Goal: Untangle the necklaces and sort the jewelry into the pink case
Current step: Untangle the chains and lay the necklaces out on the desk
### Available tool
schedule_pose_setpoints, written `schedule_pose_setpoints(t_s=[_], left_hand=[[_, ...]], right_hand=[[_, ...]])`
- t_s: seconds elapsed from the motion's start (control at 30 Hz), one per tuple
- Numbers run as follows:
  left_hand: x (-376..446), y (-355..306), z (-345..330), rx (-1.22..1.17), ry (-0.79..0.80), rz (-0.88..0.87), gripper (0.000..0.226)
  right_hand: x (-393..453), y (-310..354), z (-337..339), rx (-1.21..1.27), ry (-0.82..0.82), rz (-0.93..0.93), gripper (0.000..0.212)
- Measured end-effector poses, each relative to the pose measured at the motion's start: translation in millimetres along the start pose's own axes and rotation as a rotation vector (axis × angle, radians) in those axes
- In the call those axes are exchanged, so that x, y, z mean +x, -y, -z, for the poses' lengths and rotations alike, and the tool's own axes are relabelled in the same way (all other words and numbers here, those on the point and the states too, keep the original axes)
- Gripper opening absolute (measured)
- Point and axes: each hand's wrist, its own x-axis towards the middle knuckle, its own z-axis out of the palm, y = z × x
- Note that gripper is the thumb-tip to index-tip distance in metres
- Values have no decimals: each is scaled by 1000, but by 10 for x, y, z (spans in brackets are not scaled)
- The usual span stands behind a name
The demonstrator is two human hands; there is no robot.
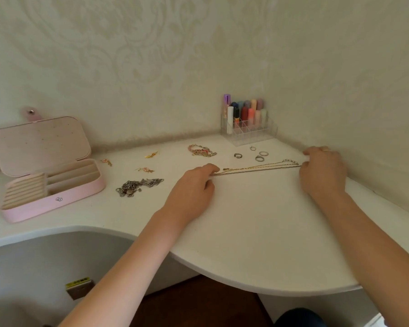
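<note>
While both hands stretched the gold and silver necklaces [257,168] flat across the white desk [257,244] at center right of the frame, the main risk looked like re-tangling — the strands ran almost touching side by side, so letting one end go slack could let them cross again, and a hard pull might strain a clasp. Left hand [191,187] pinched the left ends of the chains, fingers curled at frame center; right hand [322,172] sat at the right ends near the wall, fingers curled down, apparently pinning or pinching them, though the contact was hidden by the knuckles. So the chains lay strung between the two grips, taut and nearly straight. A second silver tangle [137,185] waited left of the left hand, not yet sorted. Pink case [50,171] stood open at the left of the frame, well apart from the held chains. Earrings [147,169], a bracelet [202,151] and rings [255,155] lay loose above the chains — a careless drag could snag them.
</note>
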Motion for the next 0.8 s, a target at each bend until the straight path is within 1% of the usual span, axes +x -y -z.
schedule_pose_setpoints(t_s=[0.07, 0.1, 0.17, 0.23, 0.33, 0.4, 0.43, 0.53, 0.63, 0.7, 0.8], left_hand=[[-23, 43, 60, 37, -78, 32, 43], [-46, 98, 122, 74, -123, 58, 45], [-120, 295, 304, 156, -186, 143, 46], [-208, 560, 501, 243, -203, 219, 43], [-352, 842, 687, 339, -224, 281, 37], [-464, 920, 749, 324, -261, 337, 39], [-516, 955, 777, 326, -279, 355, 41], [-657, 1052, 871, 326, -265, 309, 35], [-724, 1133, 920, 232, -239, 257, 23], [-715, 1170, 911, 215, -232, 235, 23], [-682, 1173, 896, 192, -238, 223, 26]], right_hand=[[-31, 120, 40, 108, -79, 101, 35], [-62, 216, 58, 175, -87, 163, 34], [-158, 498, 98, 332, -53, 317, 30], [-285, 878, 109, 427, 59, 514, 27], [-483, 1533, 12, 406, 320, 829, 28], [-616, 1938, -69, 439, 436, 962, 28], [-681, 2103, -110, 483, 452, 1012, 26], [-847, 2414, -244, 602, 517, 1075, 23], [-941, 2453, -388, 670, 584, 1082, 26], [-932, 2419, -460, 672, 584, 1061, 25], [-908, 2416, -501, 716, 597, 978, 21]])
